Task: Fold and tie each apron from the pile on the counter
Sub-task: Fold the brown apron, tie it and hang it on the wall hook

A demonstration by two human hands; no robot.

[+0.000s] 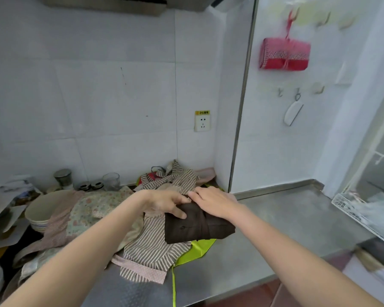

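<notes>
brown apron point(197, 227), both hands point(164, 202) on top

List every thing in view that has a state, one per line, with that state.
Brown apron: folded into a compact bundle, lying on the pile.
Striped apron: unfolded, spread under the bundle.
Floral apron: unfolded, crumpled.
Green apron: unfolded, mostly buried.
Red apron: folded, tied, hanging on the wall.
Left hand: gripping the bundle.
Right hand: resting on the bundle, fingers fairly straight.
</notes>
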